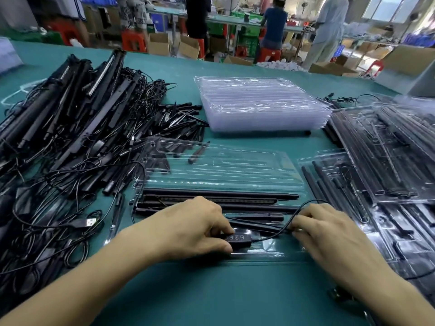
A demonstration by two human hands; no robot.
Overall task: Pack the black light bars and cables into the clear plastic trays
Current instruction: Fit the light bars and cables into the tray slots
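Pinching the controller (237, 237) between thumb and fingers, the left hand (195, 227) holds it at the tray's (235, 165) near edge. The right hand (329, 231) pinches its cable (303, 205) just beside. Light bars (211, 197) lie mid-tray.

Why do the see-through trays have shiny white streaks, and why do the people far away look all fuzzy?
Head view: light glints off the stack of empty trays and the open tray, leaving pale streaks; head view again: the people at the back are soft and blurred, while the left hand gripping the controller and the right hand pinching the cable look sharp.
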